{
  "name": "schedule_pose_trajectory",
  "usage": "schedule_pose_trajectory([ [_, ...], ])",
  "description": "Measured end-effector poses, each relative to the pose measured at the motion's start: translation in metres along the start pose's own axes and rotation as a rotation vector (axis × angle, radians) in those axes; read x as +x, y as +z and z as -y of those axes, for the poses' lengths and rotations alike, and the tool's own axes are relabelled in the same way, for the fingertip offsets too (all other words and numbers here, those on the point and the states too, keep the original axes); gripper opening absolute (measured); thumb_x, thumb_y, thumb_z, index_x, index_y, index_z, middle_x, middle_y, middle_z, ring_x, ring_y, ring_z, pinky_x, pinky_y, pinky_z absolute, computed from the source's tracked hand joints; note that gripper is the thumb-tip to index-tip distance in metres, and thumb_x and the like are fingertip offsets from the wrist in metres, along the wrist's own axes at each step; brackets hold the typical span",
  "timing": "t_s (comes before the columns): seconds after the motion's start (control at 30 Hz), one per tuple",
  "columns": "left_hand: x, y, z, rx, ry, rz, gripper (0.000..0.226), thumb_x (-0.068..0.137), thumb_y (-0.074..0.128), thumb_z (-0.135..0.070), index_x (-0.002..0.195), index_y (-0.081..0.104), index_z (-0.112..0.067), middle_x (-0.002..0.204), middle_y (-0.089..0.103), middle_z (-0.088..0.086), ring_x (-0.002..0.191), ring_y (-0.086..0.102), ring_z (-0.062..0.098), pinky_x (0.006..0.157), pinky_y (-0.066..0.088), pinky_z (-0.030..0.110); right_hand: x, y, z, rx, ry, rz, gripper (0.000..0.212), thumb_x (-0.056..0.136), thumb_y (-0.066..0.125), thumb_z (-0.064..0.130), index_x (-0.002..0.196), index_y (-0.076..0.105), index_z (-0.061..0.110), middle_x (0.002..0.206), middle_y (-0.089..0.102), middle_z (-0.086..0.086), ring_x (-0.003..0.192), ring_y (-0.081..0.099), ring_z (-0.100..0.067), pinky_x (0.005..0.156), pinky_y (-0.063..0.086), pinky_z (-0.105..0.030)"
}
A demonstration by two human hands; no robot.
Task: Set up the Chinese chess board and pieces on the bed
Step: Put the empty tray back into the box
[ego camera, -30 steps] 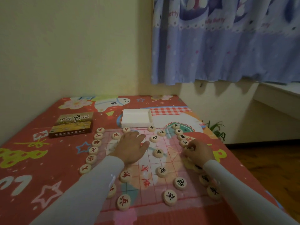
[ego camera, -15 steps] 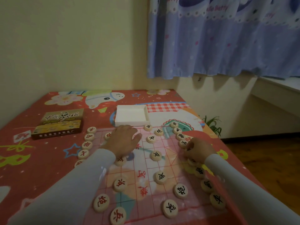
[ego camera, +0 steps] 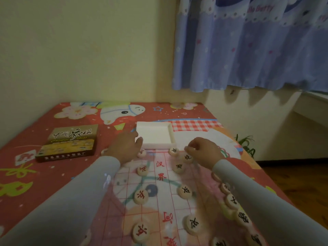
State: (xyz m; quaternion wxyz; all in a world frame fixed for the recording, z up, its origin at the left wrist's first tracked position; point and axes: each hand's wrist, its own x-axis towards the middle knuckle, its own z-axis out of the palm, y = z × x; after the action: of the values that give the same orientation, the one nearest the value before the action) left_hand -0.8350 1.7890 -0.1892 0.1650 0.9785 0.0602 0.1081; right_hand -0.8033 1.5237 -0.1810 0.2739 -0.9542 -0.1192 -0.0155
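- A blue curtain (ego camera: 248, 47) with small flower prints and a scalloped hem hangs at the upper right.
- A pale yellow wall (ego camera: 79, 50) fills the left and centre background.
- A green potted plant (ego camera: 245, 145) stands on the floor just beside the bed's far right corner.
- A dark wooden floor (ego camera: 301, 183) shows at the right.
- A white ledge (ego camera: 316, 103) juts out under the curtain.

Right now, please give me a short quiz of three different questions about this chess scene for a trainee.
1. True or false: the white tray holds chess pieces.
2. Which hand is nearer the printed box: A left hand, B right hand?
3. What colour are the characters on the pieces under the right sleeve?

Key: 1 false, it looks empty. 2 A. 3 black.
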Motion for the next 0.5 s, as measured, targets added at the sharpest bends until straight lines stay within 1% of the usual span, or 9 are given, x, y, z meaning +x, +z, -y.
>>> schedule_pose_trajectory([
  [0.07, 0.011, -0.005, 0.017, 0.029, -0.036, -0.037, 0.035, 0.097, 0.038, -0.033, 0.113, 0.061, -0.012, 0.111, 0.064, 0.014, 0.097, 0.058, 0.03, 0.083, 0.047, 0.037, 0.021, 0.011, 0.01, -0.002, -0.018, 0.011, 0.033, 0.09, 0.056, 0.045, 0.112, 0.062, 0.022, 0.114, 0.062, 0.002, 0.094, 0.057, -0.015, 0.075, 0.043, -0.027],
  [0.13, 0.022, -0.009, 0.037, 0.073, -0.079, -0.051, 0.033, 0.095, 0.04, -0.032, 0.108, 0.061, -0.011, 0.108, 0.065, 0.015, 0.094, 0.058, 0.031, 0.082, 0.047, 0.037, 0.046, 0.024, 0.02, -0.013, 0.007, 0.032, 0.04, 0.09, 0.053, 0.048, 0.12, 0.057, 0.023, 0.126, 0.056, -0.003, 0.101, 0.057, -0.019, 0.075, 0.041, -0.028],
  [0.2, 0.033, -0.011, 0.051, 0.065, -0.13, -0.043, 0.033, 0.094, 0.043, -0.03, 0.11, 0.062, -0.008, 0.108, 0.064, 0.014, 0.096, 0.059, 0.031, 0.079, 0.047, 0.034, 0.069, 0.036, 0.03, -0.04, 0.046, 0.085, 0.046, 0.091, 0.05, 0.051, 0.127, 0.053, 0.022, 0.131, 0.053, -0.007, 0.105, 0.057, -0.023, 0.076, 0.042, -0.03],
  [0.23, 0.038, -0.011, 0.056, 0.067, -0.141, -0.043, 0.033, 0.094, 0.044, -0.03, 0.11, 0.062, -0.008, 0.108, 0.065, 0.014, 0.095, 0.06, 0.03, 0.078, 0.047, 0.033, 0.08, 0.043, 0.035, -0.05, 0.062, 0.113, 0.049, 0.092, 0.048, 0.052, 0.129, 0.052, 0.021, 0.132, 0.053, -0.008, 0.107, 0.057, -0.025, 0.079, 0.044, -0.031],
  [0.3, 0.045, -0.009, 0.054, 0.073, -0.115, -0.024, 0.03, 0.095, 0.043, -0.031, 0.107, 0.062, -0.012, 0.104, 0.067, 0.013, 0.087, 0.06, 0.028, 0.074, 0.048, 0.032, 0.093, 0.051, 0.041, -0.062, 0.088, 0.149, 0.052, 0.094, 0.043, 0.053, 0.131, 0.051, 0.017, 0.13, 0.056, -0.008, 0.11, 0.057, -0.025, 0.084, 0.046, -0.033],
  [0.33, 0.048, -0.005, 0.051, 0.052, -0.1, 0.001, 0.029, 0.095, 0.042, -0.032, 0.107, 0.062, -0.014, 0.102, 0.067, 0.012, 0.084, 0.06, 0.027, 0.071, 0.047, 0.032, 0.097, 0.054, 0.042, -0.079, 0.088, 0.168, 0.052, 0.095, 0.04, 0.052, 0.13, 0.052, 0.015, 0.128, 0.059, -0.008, 0.108, 0.058, -0.024, 0.083, 0.045, -0.032],
  [0.37, 0.053, -0.001, 0.051, 0.015, -0.085, 0.035, 0.03, 0.096, 0.042, -0.033, 0.11, 0.061, -0.016, 0.103, 0.067, 0.011, 0.085, 0.06, 0.027, 0.071, 0.046, 0.031, 0.102, 0.06, 0.044, -0.102, 0.078, 0.189, 0.052, 0.097, 0.038, 0.051, 0.127, 0.055, 0.012, 0.124, 0.061, -0.008, 0.105, 0.059, -0.023, 0.079, 0.044, -0.03],
  [0.43, 0.062, 0.013, 0.048, -0.035, -0.046, 0.105, 0.034, 0.096, 0.044, -0.035, 0.119, 0.058, -0.015, 0.111, 0.065, 0.01, 0.1, 0.06, 0.029, 0.081, 0.049, 0.034, 0.113, 0.07, 0.048, -0.137, 0.052, 0.193, 0.052, 0.098, 0.036, 0.05, 0.117, 0.061, 0.008, 0.116, 0.066, -0.009, 0.097, 0.061, -0.023, 0.072, 0.042, -0.03],
  [0.5, 0.07, 0.024, 0.048, -0.006, -0.02, 0.132, 0.039, 0.095, 0.046, -0.031, 0.128, 0.054, -0.013, 0.122, 0.062, 0.011, 0.11, 0.057, 0.03, 0.09, 0.049, 0.039, 0.121, 0.077, 0.053, -0.138, 0.033, 0.173, 0.053, 0.097, 0.037, 0.051, 0.112, 0.063, 0.007, 0.112, 0.067, -0.011, 0.093, 0.061, -0.023, 0.072, 0.043, -0.031],
])
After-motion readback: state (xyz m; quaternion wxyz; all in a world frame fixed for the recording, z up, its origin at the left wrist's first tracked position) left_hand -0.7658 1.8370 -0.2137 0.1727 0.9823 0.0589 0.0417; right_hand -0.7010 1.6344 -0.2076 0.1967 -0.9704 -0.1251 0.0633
